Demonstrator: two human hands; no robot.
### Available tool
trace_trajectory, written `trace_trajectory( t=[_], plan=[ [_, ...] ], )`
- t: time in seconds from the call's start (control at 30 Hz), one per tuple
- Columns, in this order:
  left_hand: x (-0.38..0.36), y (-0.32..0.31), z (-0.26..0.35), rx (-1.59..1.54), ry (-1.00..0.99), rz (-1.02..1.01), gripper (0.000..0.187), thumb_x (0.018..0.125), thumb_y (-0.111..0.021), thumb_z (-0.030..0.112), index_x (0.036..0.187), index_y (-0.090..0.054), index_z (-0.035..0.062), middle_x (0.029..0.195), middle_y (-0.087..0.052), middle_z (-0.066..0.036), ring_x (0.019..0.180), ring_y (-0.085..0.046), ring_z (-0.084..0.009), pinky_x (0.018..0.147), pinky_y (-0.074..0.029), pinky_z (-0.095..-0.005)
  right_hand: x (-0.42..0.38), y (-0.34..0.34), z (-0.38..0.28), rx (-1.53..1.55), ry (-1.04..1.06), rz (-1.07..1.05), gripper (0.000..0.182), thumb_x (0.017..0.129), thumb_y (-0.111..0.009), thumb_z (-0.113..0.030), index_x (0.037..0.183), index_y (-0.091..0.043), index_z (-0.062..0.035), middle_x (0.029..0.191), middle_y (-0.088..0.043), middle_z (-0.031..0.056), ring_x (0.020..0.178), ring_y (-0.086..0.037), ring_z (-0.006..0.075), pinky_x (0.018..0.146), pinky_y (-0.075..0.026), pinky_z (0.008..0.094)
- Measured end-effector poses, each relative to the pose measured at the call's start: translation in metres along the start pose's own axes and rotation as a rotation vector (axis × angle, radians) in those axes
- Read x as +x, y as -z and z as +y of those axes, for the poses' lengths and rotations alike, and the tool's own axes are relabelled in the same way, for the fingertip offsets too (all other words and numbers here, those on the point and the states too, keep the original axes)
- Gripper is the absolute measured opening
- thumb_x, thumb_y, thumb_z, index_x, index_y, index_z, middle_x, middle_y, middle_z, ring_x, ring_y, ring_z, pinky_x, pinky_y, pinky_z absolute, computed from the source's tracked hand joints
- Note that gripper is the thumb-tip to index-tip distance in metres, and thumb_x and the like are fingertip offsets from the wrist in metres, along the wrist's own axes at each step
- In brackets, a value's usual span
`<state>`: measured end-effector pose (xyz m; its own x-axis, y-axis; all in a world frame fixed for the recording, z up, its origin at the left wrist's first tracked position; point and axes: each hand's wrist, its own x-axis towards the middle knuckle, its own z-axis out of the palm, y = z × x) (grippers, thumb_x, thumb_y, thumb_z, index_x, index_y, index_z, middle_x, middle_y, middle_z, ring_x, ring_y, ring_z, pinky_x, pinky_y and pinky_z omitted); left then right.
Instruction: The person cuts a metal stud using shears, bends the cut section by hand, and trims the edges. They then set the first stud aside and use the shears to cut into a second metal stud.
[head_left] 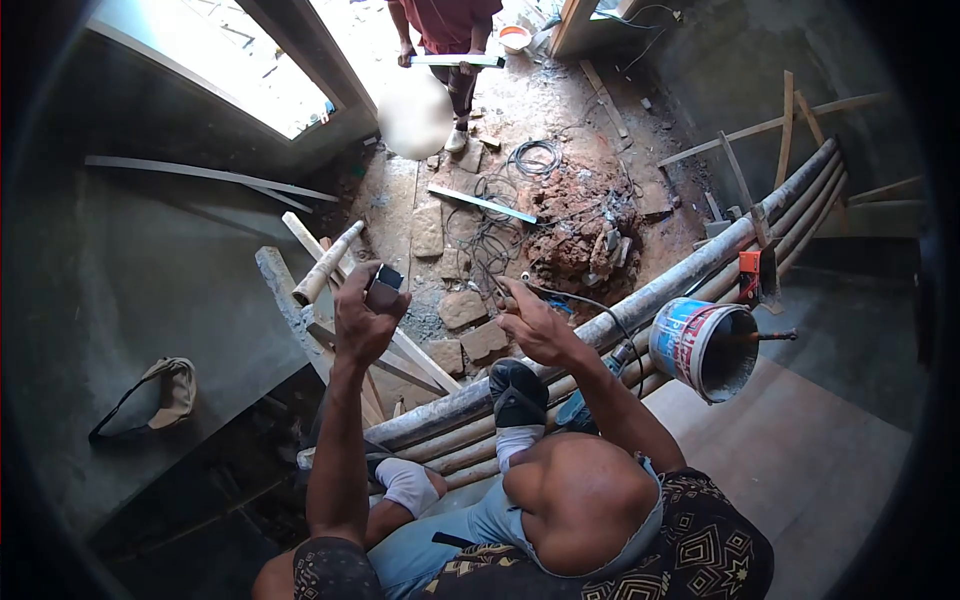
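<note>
My left hand [366, 318] is raised at the centre left, its fingers wrapped round a small dark block-like object [385, 287] with a pale edge. To the right, my right hand [535, 322] has its thumb and fingers bent towards each other; anything between the fingertips is too small to make out. The two hands are apart, above the metal pipes [440, 408] and the stone-strewn floor. A white bucket [690, 345] with a coloured label hangs or stands right of my right forearm, a drill bit [777, 336] in front of its opening.
A person [445, 25] stands beyond, holding a metal bar [455, 61]. Coiled cable [535, 158], another bar [482, 203] and a mound of rubble [585, 240] lie on the ground. Wooden strips [790, 125] lean at the right. A cap [175, 393] is at the left.
</note>
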<state>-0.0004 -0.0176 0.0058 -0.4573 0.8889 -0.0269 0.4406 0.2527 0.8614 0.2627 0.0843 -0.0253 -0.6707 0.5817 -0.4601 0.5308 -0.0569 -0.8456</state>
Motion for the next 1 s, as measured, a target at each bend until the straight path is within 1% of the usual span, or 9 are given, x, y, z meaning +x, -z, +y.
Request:
trace_trajectory(
  t=[0.17, 0.27, 0.33, 0.4, 0.43, 0.73, 0.8, 0.87, 1.0],
  plan=[
    [0.001, 0.002, 0.006, 0.047, -0.002, -0.003, 0.040, 0.074, -0.083, 0.015, 0.104, -0.061, 0.0003, 0.077, -0.064, -0.008, 0.068, -0.063, -0.0177, 0.065, -0.052, -0.0335, 0.003, 0.004, -0.017, 0.018, 0.033, 0.043, 0.062, 0.094, -0.062, -0.022, 0.146, -0.040, 0.0025, 0.108, -0.067, 0.0183, 0.094, -0.065, 0.0256, 0.089, -0.051, 0.0365],
    [0.003, 0.010, 0.001, 0.217, 0.040, -0.120, 0.040, 0.078, -0.080, 0.027, 0.100, -0.061, 0.0007, 0.077, -0.065, -0.011, 0.068, -0.064, -0.0218, 0.065, -0.052, -0.0367, 0.010, 0.000, -0.025, 0.072, -0.024, 0.020, 0.060, 0.093, -0.065, -0.021, 0.144, -0.042, 0.0032, 0.099, -0.067, 0.0140, 0.086, -0.065, 0.0237, 0.081, -0.052, 0.0362],
    [0.004, 0.012, -0.001, 0.161, 0.096, -0.187, 0.033, 0.081, -0.077, 0.027, 0.095, -0.061, 0.0009, 0.069, -0.062, -0.011, 0.062, -0.062, -0.0231, 0.060, -0.050, -0.0373, 0.017, 0.001, -0.045, 0.086, -0.011, 0.000, 0.058, 0.094, -0.064, -0.020, 0.142, -0.043, 0.0043, 0.095, -0.067, 0.0143, 0.081, -0.064, 0.0243, 0.077, -0.052, 0.0358],
    [0.001, 0.011, 0.002, 0.172, 0.095, -0.169, 0.029, 0.081, -0.076, 0.024, 0.095, -0.062, 0.0018, 0.067, -0.062, -0.011, 0.059, -0.062, -0.0237, 0.058, -0.049, -0.0372, 0.024, 0.000, -0.055, -0.106, 0.098, -0.048, 0.056, 0.095, -0.058, -0.023, 0.139, -0.043, 0.0088, 0.120, -0.062, 0.0309, 0.108, -0.064, 0.0430, 0.094, -0.049, 0.0450],
    [-0.004, 0.008, 0.005, 0.175, 0.102, -0.178, 0.029, 0.081, -0.076, 0.024, 0.095, -0.062, 0.0018, 0.067, -0.062, -0.011, 0.059, -0.062, -0.0237, 0.058, -0.049, -0.0372, 0.028, -0.006, -0.051, -0.143, 0.153, -0.023, 0.053, 0.096, -0.056, -0.025, 0.136, -0.046, 0.0084, 0.123, -0.059, 0.0322, 0.113, -0.060, 0.0448, 0.099, -0.047, 0.0476],
    [-0.029, -0.005, 0.008, 0.154, 0.088, -0.138, 0.038, 0.077, -0.080, 0.018, 0.103, -0.062, -0.0032, 0.076, -0.068, -0.017, 0.067, -0.068, -0.0307, 0.063, -0.053, -0.0392, 0.017, -0.025, -0.066, -0.450, 0.397, -0.025, 0.049, 0.093, -0.055, -0.019, 0.131, -0.049, 0.0109, 0.118, -0.061, 0.0295, 0.110, -0.060, 0.0437, 0.098, -0.045, 0.0499],
    [-0.028, -0.003, 0.015, 0.139, 0.128, -0.186, 0.039, 0.077, -0.079, 0.017, 0.107, -0.063, -0.0028, 0.077, -0.068, -0.016, 0.066, -0.068, -0.0299, 0.064, -0.053, -0.0387, 0.014, -0.026, -0.065, -0.487, 0.432, -0.002, 0.049, 0.093, -0.055, -0.019, 0.132, -0.048, 0.0109, 0.117, -0.061, 0.0283, 0.112, -0.059, 0.0425, 0.099, -0.044, 0.0500],
    [-0.029, -0.005, 0.016, 0.044, 0.082, -0.163, 0.031, 0.080, -0.077, 0.018, 0.100, -0.064, -0.0010, 0.065, -0.062, -0.004, 0.055, -0.055, -0.0108, 0.054, -0.046, -0.0313, 0.010, -0.025, -0.066, -0.514, 0.439, 0.013, 0.049, 0.094, -0.054, -0.018, 0.133, -0.048, 0.0106, 0.117, -0.060, 0.0280, 0.114, -0.058, 0.0412, 0.100, -0.043, 0.0491],
    [-0.035, -0.006, 0.013, 0.094, 0.056, -0.163, 0.030, 0.079, -0.077, 0.017, 0.100, -0.065, -0.0009, 0.066, -0.063, -0.004, 0.055, -0.055, -0.0104, 0.055, -0.046, -0.0312, 0.009, -0.015, -0.065, -0.490, 0.399, -0.106, 0.046, 0.093, -0.051, -0.014, 0.132, -0.048, 0.0102, 0.119, -0.059, 0.0283, 0.115, -0.058, 0.0403, 0.102, -0.042, 0.0495]
  ],
)
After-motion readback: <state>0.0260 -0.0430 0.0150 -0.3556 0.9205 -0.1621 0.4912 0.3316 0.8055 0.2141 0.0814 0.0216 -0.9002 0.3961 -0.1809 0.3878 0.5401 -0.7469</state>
